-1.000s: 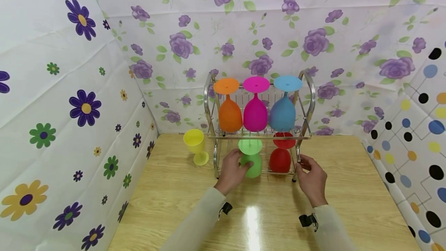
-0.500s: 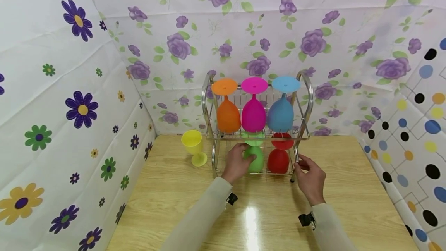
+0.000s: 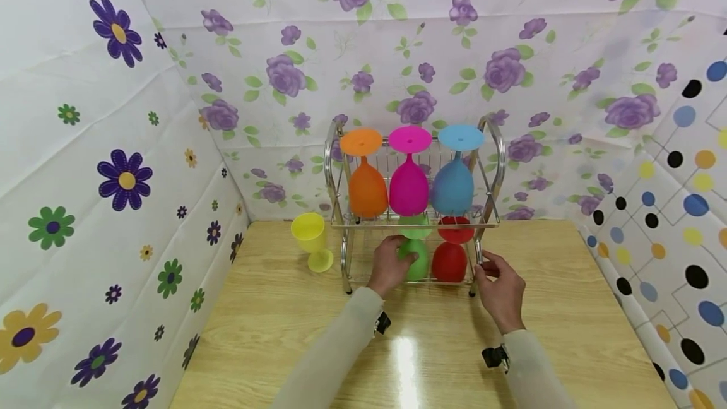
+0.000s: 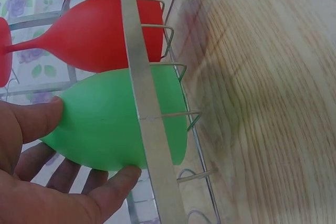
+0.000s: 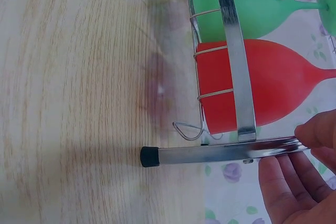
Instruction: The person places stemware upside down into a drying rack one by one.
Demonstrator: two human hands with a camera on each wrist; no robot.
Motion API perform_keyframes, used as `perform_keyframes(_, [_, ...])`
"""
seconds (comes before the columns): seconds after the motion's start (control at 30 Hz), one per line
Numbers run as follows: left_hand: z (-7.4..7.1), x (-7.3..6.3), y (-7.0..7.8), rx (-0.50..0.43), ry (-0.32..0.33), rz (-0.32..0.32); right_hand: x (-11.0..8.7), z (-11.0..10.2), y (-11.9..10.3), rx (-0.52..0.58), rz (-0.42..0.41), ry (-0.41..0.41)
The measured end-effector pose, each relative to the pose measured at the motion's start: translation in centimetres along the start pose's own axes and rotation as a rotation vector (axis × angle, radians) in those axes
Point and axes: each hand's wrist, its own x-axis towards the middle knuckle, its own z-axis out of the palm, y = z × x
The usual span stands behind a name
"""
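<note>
A two-tier metal dish rack (image 3: 414, 226) stands on the table against the back cloth. My left hand (image 3: 390, 265) holds a green goblet (image 3: 418, 260), turned upside down in the lower tier. In the left wrist view the fingers and thumb curl round the goblet's bowl (image 4: 105, 114), whose mouth sits behind the rack's flat front bar (image 4: 144, 98). Beside it an upside-down red goblet (image 3: 450, 262) rests in the same tier. My right hand (image 3: 502, 286) pinches the rack's right front leg between thumb and fingers, the leg (image 5: 210, 153) showing its black foot in the right wrist view.
Orange (image 3: 368, 191), pink (image 3: 409, 189) and blue (image 3: 453, 191) goblets stand upside down in the upper tier, directly above the left hand. A yellow goblet (image 3: 309, 235) stands upright on the table (image 3: 272, 320) left of the rack. Patterned cloths (image 3: 284, 112) border the table.
My left hand has moved the green goblet inward, from in front of the rack into the lower tier; its foot now sits behind the upper front bar. The right hand keeps its hold on the leg.
</note>
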Motion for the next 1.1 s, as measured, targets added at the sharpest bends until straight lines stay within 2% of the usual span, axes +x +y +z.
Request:
perform_keyframes(0.27, [0.1, -0.4, 0.1, -0.002, 0.028, 0.013, 0.0, 0.2, 0.1, -0.013, -0.022, 0.009])
perform_keyframes(0.5, [-1.0, -1.1, 0.2, -0.079, 0.029, -0.021, 0.0, 0.2, 0.2, -0.018, -0.021, 0.016])
perform_keyframes(0.6, [-1.7, -1.5, 0.3, -0.113, 0.038, -0.015, 0.0, 0.1, 0.2, -0.023, -0.032, 0.026])
perform_keyframes(0.8, [-3.5, -2.8, 0.5, -0.123, 0.062, 0.013, 0.0, 0.1, 0.3, -0.027, -0.011, 0.021])
perform_keyframes(0.93, [-5.3, -4.1, 0.7, -0.174, 0.112, 0.022, 0.0, 0.2, 0.5, -0.027, 0.002, 0.016])
perform_keyframes(1.1, [-7.7, -5.7, 0.3, -0.217, 0.213, 0.024, -0.1, 0.3, 0.5, -0.017, -0.006, 0.013])
